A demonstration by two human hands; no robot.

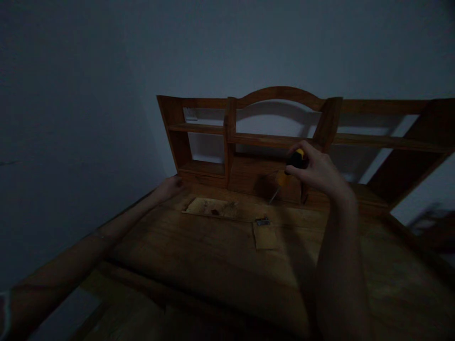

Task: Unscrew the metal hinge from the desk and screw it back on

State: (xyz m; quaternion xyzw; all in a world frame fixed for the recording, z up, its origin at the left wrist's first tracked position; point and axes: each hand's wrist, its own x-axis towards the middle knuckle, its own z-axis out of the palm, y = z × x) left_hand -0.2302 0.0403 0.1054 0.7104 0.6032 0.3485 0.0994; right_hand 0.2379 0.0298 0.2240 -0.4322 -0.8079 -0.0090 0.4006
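aslant, the screwdriver (282,178), tip down-left

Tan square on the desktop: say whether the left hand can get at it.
Probably yes: the left hand is off to one side, but nothing seems to stand between it and the tan square.

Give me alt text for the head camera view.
A person's right grip holds a black-and-yellow screwdriver slanting down toward a wooden desk; the left grip is near the lower left corner of the shelf unit. A small metal fitting sits by a pale square on the desk.
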